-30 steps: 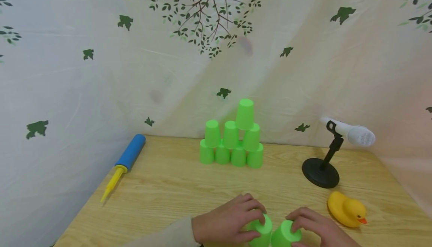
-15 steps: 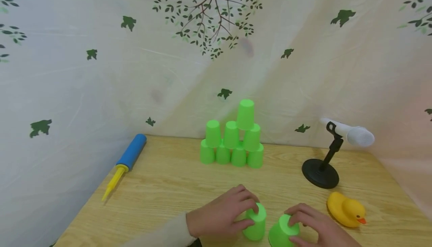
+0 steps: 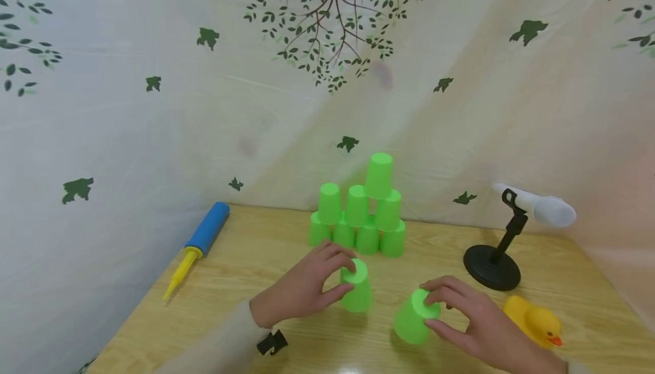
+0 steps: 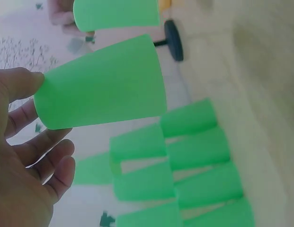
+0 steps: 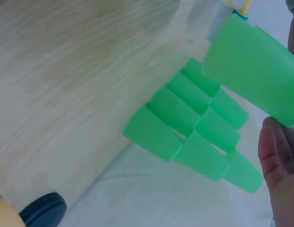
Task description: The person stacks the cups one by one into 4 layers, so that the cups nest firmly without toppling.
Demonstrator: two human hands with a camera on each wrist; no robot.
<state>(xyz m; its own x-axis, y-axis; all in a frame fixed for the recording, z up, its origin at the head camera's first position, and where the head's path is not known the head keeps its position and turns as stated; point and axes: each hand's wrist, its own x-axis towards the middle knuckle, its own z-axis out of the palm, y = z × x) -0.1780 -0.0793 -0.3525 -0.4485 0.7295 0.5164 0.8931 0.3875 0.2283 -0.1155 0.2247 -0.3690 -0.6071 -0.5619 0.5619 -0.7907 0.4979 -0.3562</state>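
My left hand (image 3: 309, 286) pinches a green plastic cup (image 3: 356, 293) by its narrow upturned base, thumb on one side and fingertips on the other. My right hand (image 3: 471, 317) grips a second green cup (image 3: 409, 321) the same way, a little nearer and tilted. In the left wrist view the left cup (image 4: 102, 85) looks raised off the table. Behind both hands stands a pyramid of upside-down green cups (image 3: 356, 206): several at the bottom, three above, and one on top toward the right. The left hand's cup partly overlaps its base in the head view.
A yellow rubber duck (image 3: 534, 323) sits beside my right hand, partly behind it. Farther back right is a white microphone (image 3: 550, 210) on a black stand (image 3: 492, 266). A blue and yellow hand pump (image 3: 207, 229) lies left on the wooden table (image 3: 204, 328). Patterned cloth hangs behind.
Both hands have moved forward toward the pyramid, each with its cup. The left hand went further and leftward, so the two cups have drawn apart. The pyramid stands unchanged.
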